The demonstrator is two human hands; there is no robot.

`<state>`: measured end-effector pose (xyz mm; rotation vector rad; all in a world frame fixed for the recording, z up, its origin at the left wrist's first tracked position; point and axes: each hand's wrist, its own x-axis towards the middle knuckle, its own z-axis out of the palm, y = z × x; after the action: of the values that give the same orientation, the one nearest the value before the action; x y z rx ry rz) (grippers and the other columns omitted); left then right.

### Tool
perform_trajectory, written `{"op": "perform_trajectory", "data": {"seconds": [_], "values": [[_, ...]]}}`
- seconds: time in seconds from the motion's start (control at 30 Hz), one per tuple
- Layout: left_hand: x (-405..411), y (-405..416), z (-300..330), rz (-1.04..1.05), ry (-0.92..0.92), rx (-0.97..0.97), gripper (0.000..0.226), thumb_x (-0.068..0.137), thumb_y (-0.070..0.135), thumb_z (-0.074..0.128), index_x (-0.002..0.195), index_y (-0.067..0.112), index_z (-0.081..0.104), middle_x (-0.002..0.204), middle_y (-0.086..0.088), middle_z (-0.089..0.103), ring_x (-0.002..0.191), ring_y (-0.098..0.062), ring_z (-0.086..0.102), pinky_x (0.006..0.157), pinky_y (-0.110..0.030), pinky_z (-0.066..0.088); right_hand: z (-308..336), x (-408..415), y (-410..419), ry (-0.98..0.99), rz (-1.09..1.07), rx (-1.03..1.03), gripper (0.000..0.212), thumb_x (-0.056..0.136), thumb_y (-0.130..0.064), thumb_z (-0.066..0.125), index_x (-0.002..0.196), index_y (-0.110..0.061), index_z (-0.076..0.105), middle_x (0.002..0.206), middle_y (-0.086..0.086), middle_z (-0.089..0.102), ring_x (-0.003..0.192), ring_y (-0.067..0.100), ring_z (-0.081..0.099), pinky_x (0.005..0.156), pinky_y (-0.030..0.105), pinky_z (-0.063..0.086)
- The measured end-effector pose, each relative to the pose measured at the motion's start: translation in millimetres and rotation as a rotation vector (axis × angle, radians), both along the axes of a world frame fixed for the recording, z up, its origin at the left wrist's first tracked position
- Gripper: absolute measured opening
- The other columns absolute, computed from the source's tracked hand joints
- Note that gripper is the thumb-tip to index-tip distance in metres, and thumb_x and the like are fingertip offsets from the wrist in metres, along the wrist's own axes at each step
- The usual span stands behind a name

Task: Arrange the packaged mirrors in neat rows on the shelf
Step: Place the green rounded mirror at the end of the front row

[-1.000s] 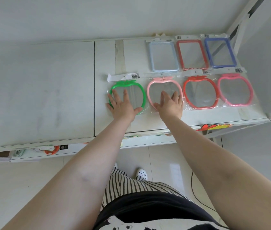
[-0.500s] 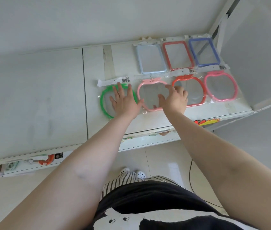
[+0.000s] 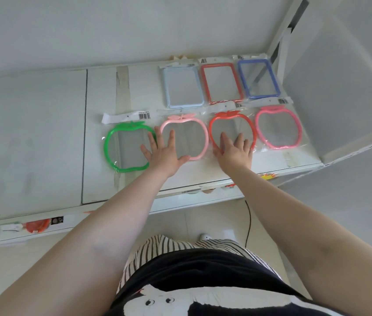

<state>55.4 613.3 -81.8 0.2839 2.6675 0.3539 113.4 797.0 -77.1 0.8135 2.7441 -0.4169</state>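
Packaged mirrors lie flat on a white shelf (image 3: 32, 133). The front row holds apple-shaped ones: green (image 3: 112, 151), light pink (image 3: 201, 131), red (image 3: 232, 124) and pink (image 3: 278, 128). Behind them lie rectangular ones: pale blue (image 3: 182, 90), red (image 3: 222, 82) and dark blue (image 3: 257, 79). My left hand (image 3: 164, 153) rests flat with spread fingers across the right edge of the green mirror and the left of the light pink one. My right hand (image 3: 235, 151) lies flat on the lower part of the red apple mirror.
The shelf's left half is bare white board. A white upright post (image 3: 280, 42) and a side panel (image 3: 351, 87) close the right end. A lower shelf edge (image 3: 37, 226) shows some goods. A black cable (image 3: 248, 222) runs down over the tiled floor.
Both hands have slid rightward: the left from the green mirror to the gap between green and light pink, the right from the light pink mirror onto the red apple one.
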Motion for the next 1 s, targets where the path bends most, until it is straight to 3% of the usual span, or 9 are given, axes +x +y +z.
{"op": "perform_trajectory", "data": {"seconds": [0.1, 0.23, 0.33, 0.47, 0.7, 1.0], "values": [[-1.3, 0.9, 1.6, 0.021, 0.004, -0.009, 0.096, 0.083, 0.066, 0.050, 0.154, 0.028, -0.002, 0.158, -0.012, -0.026, 0.146, -0.037, -0.022, 0.113, -0.065, -0.003, 5.5, -6.0, 6.0, -0.019, 0.011, 0.006, 0.053, 0.093, -0.059, 0.031, 0.141, -0.036, 0.031, 0.153, 0.017, 0.020, 0.142, 0.038, 0.019, 0.118, 0.048, 0.009], [2.2, 8.1, 8.4, 0.038, 0.113, -0.025, 0.088, 0.085, 0.061, 0.050, 0.154, 0.028, 0.007, 0.160, -0.009, -0.022, 0.147, -0.036, -0.020, 0.115, -0.065, -0.005, 21.2, -13.1, 32.5, 0.149, -0.080, -0.015, 0.047, 0.092, -0.044, 0.041, 0.138, -0.032, 0.042, 0.145, 0.014, 0.036, 0.132, 0.036, 0.033, 0.112, 0.045, 0.023], [8.8, 35.3, 15.0, 0.039, 0.158, -0.014, 0.082, 0.087, 0.060, 0.046, 0.153, 0.029, 0.009, 0.161, -0.010, -0.019, 0.148, -0.036, -0.016, 0.115, -0.064, -0.004, 27.0, -13.6, 75.1, 0.176, -0.140, 0.046, 0.053, 0.091, -0.044, 0.045, 0.142, -0.032, 0.037, 0.151, 0.014, 0.030, 0.137, 0.036, 0.027, 0.112, 0.045, 0.023], [18.1, 78.3, 15.3, 0.047, 0.071, 0.036, 0.080, 0.089, 0.062, 0.043, 0.153, 0.033, 0.004, 0.160, -0.009, -0.023, 0.148, -0.038, -0.017, 0.114, -0.064, -0.002, 18.9, -7.8, 116.3, -0.001, -0.146, -0.006, 0.060, 0.091, -0.049, 0.044, 0.146, -0.038, 0.024, 0.159, 0.013, 0.012, 0.146, 0.036, 0.008, 0.117, 0.049, 0.012], [22.8, 94.6, 6.1, 0.083, 0.015, 0.008, 0.083, 0.090, 0.061, 0.043, 0.153, 0.033, -0.003, 0.160, -0.012, -0.020, 0.147, -0.039, -0.017, 0.113, -0.065, -0.003, 6.6, 1.9, 119.1, -0.055, -0.055, -0.014, 0.067, 0.089, -0.052, 0.048, 0.147, -0.044, 0.015, 0.157, 0.011, 0.010, 0.143, 0.036, 0.011, 0.116, 0.052, 0.015], [24.2, 100.1, 15.7, 0.097, 0.024, -0.008, 0.077, 0.092, 0.059, 0.041, 0.153, 0.029, 0.005, 0.161, -0.014, -0.013, 0.148, -0.039, -0.012, 0.116, -0.061, -0.002, 13.5, 1.2, 122.3, -0.047, -0.012, -0.002, 0.065, 0.089, -0.049, 0.050, 0.146, -0.039, 0.020, 0.151, 0.014, 0.022, 0.137, 0.037, 0.024, 0.111, 0.050, 0.025]]}}
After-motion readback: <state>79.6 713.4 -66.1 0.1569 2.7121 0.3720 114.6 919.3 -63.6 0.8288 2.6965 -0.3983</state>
